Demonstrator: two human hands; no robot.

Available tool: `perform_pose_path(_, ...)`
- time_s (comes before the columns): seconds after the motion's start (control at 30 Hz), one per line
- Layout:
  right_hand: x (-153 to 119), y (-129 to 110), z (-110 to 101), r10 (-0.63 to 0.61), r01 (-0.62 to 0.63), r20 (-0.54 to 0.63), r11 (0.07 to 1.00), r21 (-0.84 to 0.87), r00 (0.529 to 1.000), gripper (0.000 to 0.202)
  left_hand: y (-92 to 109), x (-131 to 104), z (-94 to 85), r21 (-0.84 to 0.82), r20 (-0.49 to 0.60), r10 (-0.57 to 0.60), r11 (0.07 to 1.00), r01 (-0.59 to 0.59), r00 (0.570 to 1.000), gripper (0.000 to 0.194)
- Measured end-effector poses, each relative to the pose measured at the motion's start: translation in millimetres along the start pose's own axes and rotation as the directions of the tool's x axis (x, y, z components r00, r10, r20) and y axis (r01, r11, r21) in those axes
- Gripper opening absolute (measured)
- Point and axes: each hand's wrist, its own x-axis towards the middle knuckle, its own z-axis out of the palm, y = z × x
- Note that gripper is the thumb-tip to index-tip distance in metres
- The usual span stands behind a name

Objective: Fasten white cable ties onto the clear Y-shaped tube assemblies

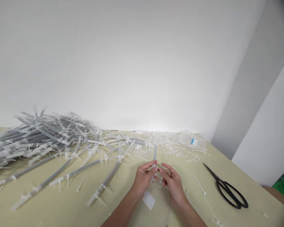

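My left hand (144,177) is closed around a clear plastic tube (155,152), which stands upright above the fingers near the middle of the table. Close against it, the thumb and index finger of my right hand (172,180) pinch at the tube's side; whatever is between them is too small to make out. A thin white loop (160,184) shows just under the right fingertips. Below the left hand lies a small white rectangular piece (149,200).
A big heap of clear tubes (42,135) with white ties fills the left. Several tied tubes (106,181) lie in front of it. White cable ties (174,143) are scattered behind my hands beside a plastic bag (195,142). Black scissors (224,186) lie at right.
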Motion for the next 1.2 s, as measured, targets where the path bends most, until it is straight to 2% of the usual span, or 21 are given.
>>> perform_pose_path(0.2, 0.9, 0.5, -2.4, -0.039, 0.036, -0.029, 0.995, -0.089, 0.999, 0.046, -5.0, -1.4, 2.7, 0.161, -0.011, 0.019, 0.987, -0.017, 1.000, 0.057)
perform_pose_path(0.47, 4.0, 4.9, -5.1, -0.079, 0.066, -0.053, 0.976, -0.206, 0.995, 0.040, -11.8, -0.2, 4.1, 0.272, -0.076, 0.046, 0.962, -0.024, 0.996, 0.078)
perform_pose_path(0.67, 2.9, 7.0, -3.1, -0.123, 0.106, -0.042, 0.952, -0.289, 0.991, 0.039, -14.4, 1.9, 1.1, 0.338, -0.094, 0.062, 0.941, -0.027, 0.994, 0.070)
perform_pose_path(0.97, 0.4, 9.4, -3.0, -0.149, 0.126, -0.045, 0.933, -0.336, 0.988, 0.046, -14.0, -3.1, 4.3, 0.433, -0.064, 0.125, 0.898, -0.085, 0.990, 0.070)
perform_pose_path(1.2, 1.2, 4.5, -1.6, -0.103, 0.089, -0.025, 0.943, -0.319, 0.994, 0.046, -8.7, -5.8, 5.8, 0.544, -0.002, 0.184, 0.825, -0.153, 0.983, 0.046)
